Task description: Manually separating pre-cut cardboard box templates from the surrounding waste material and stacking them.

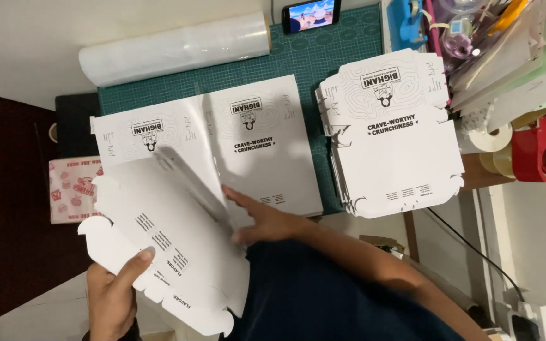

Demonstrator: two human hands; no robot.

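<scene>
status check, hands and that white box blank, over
Left hand grips flat white die-cut cardboard box blank. Right hand open, pressing its fold. Stack of same blanks alongside.

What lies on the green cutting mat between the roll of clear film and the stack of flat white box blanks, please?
In the head view, a partly folded white box lies on the cutting mat between the film roll and the stack of blanks. The right hand rests on its near edge.

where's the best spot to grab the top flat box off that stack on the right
Probably by the scalloped tab corner of the stack of flat boxes, coming in from the edge nearest the person. The sheets lie flat on the green cutting mat, and there that corner sticks out past the mat's edge, so fingers can slip under the top sheet and peel it up.
</scene>
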